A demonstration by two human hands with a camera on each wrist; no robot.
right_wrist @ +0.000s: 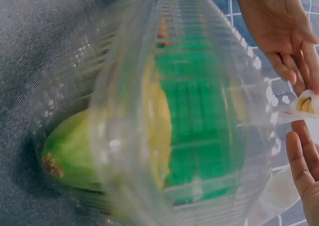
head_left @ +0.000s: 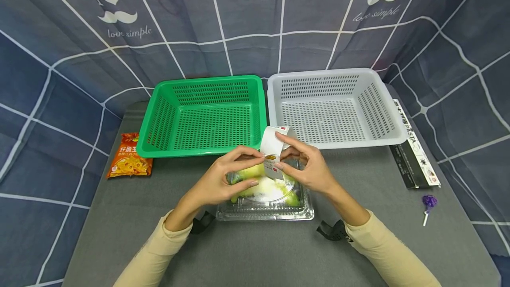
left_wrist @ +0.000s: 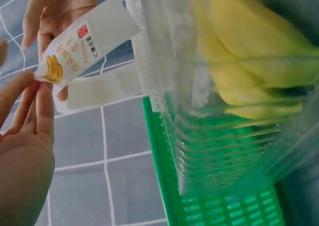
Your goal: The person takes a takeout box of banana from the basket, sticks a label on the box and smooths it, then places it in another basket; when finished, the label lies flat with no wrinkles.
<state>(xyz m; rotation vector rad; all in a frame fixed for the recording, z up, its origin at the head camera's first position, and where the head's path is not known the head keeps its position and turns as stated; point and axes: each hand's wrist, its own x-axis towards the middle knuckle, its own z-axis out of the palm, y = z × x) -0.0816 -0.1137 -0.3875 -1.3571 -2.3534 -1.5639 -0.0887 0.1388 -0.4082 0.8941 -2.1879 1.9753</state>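
Label step: we are judging that the banana label (head_left: 271, 158) is being worked loose from the label roll (head_left: 268, 139).
Left hand: we are pinching the label's edge with the left hand (head_left: 217, 180), its thumb standing apart.
Right hand: we are gripping the roll with the right hand (head_left: 311, 167).
Roll's place: we are holding it over the clear container (head_left: 264, 215).
Next move: it is probably calling for a gentle, even pull while we are steadying the roll.
Baskets: we are counting 2, 1 green (head_left: 215, 123) beyond-left of the container, 1 white (head_left: 326, 121) beyond-right.
Sides of container: we are counting 1 orange packet (head_left: 129, 158) left; 1 box (head_left: 416, 154) and 1 purple lollipop (head_left: 429, 201) right.
Fruit (left_wrist: 254, 42): inside the container; we are not managing an exact count.
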